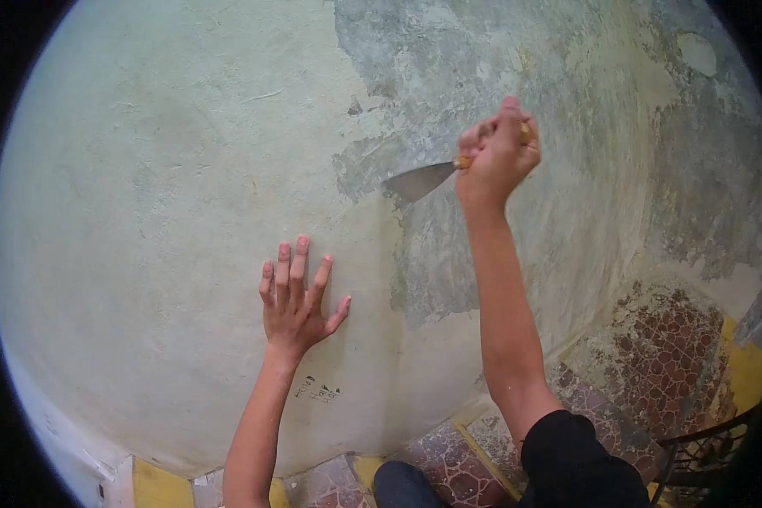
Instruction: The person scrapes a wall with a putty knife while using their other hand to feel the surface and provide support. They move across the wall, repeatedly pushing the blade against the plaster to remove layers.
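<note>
My right hand (501, 159) is closed around the yellowish handle of a putty knife (422, 181). Its metal blade points left and lies at the ragged edge between the pale paint and the grey bare patch (436, 262) of the wall (186, 169). Lower and to the left, my left hand (295, 296) rests against the painted wall with its fingers spread, holding nothing. Small dark handwriting (320, 390) marks the wall just below that hand.
Paint flakes (652, 305) are scattered over the brown patterned floor tiles (665, 356) at the lower right. A dark metal piece of furniture (707, 444) stands at the right edge. My knee (406, 487) shows at the bottom.
</note>
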Tool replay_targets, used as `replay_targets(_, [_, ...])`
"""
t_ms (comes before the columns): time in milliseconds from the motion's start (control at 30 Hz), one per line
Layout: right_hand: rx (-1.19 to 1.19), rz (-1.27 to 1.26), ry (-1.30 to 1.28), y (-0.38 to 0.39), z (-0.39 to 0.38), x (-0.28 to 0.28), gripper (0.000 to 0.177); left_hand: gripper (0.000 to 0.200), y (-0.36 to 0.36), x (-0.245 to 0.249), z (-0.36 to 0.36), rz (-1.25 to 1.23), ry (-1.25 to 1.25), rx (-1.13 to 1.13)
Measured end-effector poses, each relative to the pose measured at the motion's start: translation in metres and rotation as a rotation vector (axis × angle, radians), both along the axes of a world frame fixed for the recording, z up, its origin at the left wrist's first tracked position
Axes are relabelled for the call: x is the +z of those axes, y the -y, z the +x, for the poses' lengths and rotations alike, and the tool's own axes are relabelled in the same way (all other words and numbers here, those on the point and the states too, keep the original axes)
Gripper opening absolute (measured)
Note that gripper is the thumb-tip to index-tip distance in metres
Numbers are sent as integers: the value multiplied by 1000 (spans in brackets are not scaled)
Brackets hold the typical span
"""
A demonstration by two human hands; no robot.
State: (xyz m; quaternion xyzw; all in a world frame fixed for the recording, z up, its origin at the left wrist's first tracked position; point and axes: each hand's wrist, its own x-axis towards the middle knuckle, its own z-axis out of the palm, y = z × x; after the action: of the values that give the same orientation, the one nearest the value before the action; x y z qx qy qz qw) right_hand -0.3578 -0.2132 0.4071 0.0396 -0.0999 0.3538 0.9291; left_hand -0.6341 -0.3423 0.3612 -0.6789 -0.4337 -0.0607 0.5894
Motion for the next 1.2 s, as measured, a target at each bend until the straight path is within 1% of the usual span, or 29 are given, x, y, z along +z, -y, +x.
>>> replay_targets(67, [101,184,67,-1,-4,0,38,70,0,-1,1,-1,7,-8])
replay_targets(100, [94,185,71,0,2,-3,38,69,0,-1,1,-3,9,-11])
replay_targets(167, [55,209,-5,9,18,-3,39,68,-1,0,0,2,9,-18])
replay_targets(200, [51,212,-4,9,9,1,39,67,0,0,1,5,6,-19])
replay_targets(267, [79,131,97,5,-14,5,37,67,1,-1,1,0,10,-25])
replay_targets(333, [84,182,98,5,-3,6,34,67,0,-1,0,-8,24,-20])
replay_targets(400, [-8,178,41,10,9,8,35,67,0,-2,1,-7,26,-26])
replay_targets(433, [-7,186,42,10,8,12,35,67,0,-1,0,0,21,-26])
replay_targets(500, [-110,42,114,10,4,13,34,67,0,1,-1,3,23,-25])
replay_targets(533, [-110,34,118,7,3,9,34,67,1,0,0,2,24,-32])
replay_targets(600, [-14,247,175,4,3,10,35,67,-1,-2,0,0,26,-32])
replay_targets(633, [4,189,116,8,8,12,36,67,-1,-2,-1,-2,24,-24])
replay_targets(767, [-30,165,99,10,4,14,33,66,0,-1,-2,3,16,-26])
replay_targets(833, [5,175,253,4,-8,14,36,66,0,-2,-1,-13,19,-9])
replay_targets(867, [2,178,252,2,-3,14,36,66,-2,-1,0,-10,18,-12])
replay_targets(933, [37,177,131,16,11,18,36,65,-2,-2,-1,11,23,-41])
replay_targets(967, [-3,239,168,16,13,15,35,65,-2,0,-2,12,22,-37])
replay_targets(1000, [1,234,168,12,6,14,35,65,-2,0,-2,13,17,-30])
replay_targets(1067, [54,187,252,3,-10,11,34,65,0,-3,0,2,18,-31])
replay_targets(1133, [56,191,242,6,3,11,35,65,-1,-2,0,1,29,-29])
replay_targets(1200, [35,240,138,11,11,12,34,65,-2,0,-1,8,25,-32])
